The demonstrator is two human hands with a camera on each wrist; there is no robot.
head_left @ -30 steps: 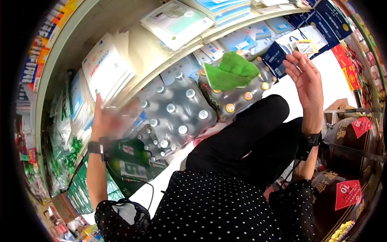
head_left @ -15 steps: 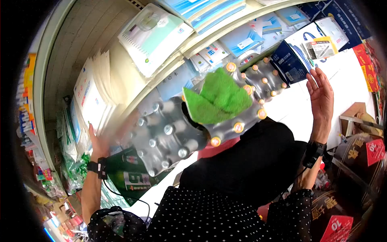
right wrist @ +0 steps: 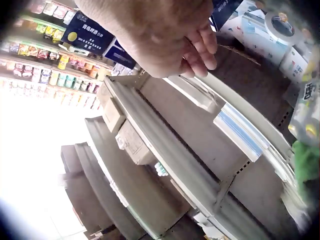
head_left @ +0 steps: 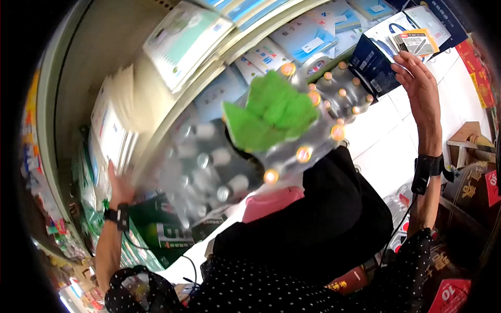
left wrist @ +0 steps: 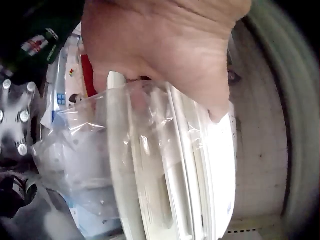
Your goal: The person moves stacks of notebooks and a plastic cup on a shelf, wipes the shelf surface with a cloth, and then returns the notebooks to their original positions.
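My left hand [head_left: 121, 189] grips the near end of a stack of white exercise books [head_left: 107, 128], which stands upright on the shelf at the left. In the left wrist view the thumb of my left hand [left wrist: 165, 45] lies along the outer white cover, and the fingers go out of sight behind the books [left wrist: 150, 190]. Clear plastic wrap [left wrist: 85, 155] hangs loosely at their side. My right hand [head_left: 420, 86] is raised in the air with fingers loosely bent and nothing in them, close to a blue-and-white box [head_left: 383, 60] with a small yellow-edged packet [head_left: 416, 41] on top.
Shrink-wrapped bottles [head_left: 209, 167] stand in front of the shelf, with a green cloth [head_left: 276, 112] over one pack. A spiral notebook [head_left: 182, 44] lies on the shelf. A dark green carton [head_left: 162, 229] is below my left hand, and brown packages [head_left: 469, 195] are at the right.
The head view has shifted, so the shelf goods appear further left. My left hand and the exercise books sit lower left in the view. My right hand has moved outward to the right.
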